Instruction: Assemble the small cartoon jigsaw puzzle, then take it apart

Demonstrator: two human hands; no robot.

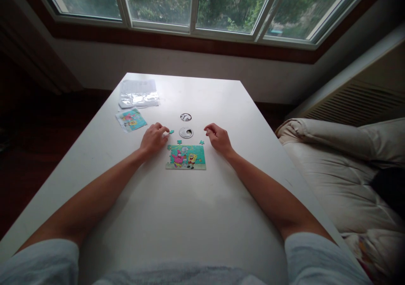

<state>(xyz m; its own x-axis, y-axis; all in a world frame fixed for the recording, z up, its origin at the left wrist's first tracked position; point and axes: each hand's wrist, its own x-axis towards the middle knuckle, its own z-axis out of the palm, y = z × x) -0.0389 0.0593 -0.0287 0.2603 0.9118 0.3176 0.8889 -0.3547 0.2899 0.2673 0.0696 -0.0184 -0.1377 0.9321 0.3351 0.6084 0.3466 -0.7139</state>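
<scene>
1. The jigsaw puzzle (pixel 190 157) is lying flat on the white table (pixel 202 217), between the two forearms, presumably so that both hands can reach it; its left edge is showing notches.
2. The left hand (pixel 155 138) is reaching beside the puzzle's far left corner, fingertips meeting a teal loose piece (pixel 171 132); I cannot tell whether they are pinching it or merely touching it.
3. The right hand (pixel 219 138) is poised off the far right corner, fingers curling inward; I cannot tell whether anything is tucked between them.
4. Two spare pieces (pixel 179 142) are sitting just beyond the far edge, apart from each other, seemingly for easy picking.
5. The picture card (pixel 132 119) is lying face up at far left, perhaps for reference, with a clear plastic bag (pixel 139 93) lying behind, seemingly out of the way.
</scene>
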